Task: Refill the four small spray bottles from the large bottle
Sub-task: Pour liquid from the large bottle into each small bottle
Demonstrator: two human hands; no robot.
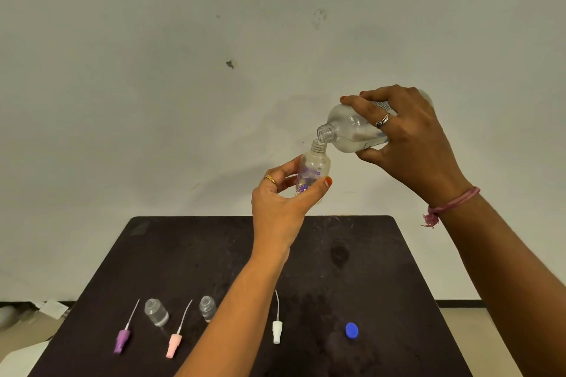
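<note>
Above the desk (pixel 214 248): left hand (pixel 283 208) grip curled round a small flower-printed bottle (pixel 314 170) (uncapped), right hand (pixel 410 138) grip wrapped on the tilted large bottle (pixel 349 128), mouths touching. Nearer on the desk: two clear bottles (pixel 156 312), three sprayer tops (pixel 174 343), blue cap (pixel 351 330).

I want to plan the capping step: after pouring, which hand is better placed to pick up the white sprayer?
Probably the right hand: once the large bottle is down, the white sprayer is on its side; the left hand holds the small bottle.
</note>
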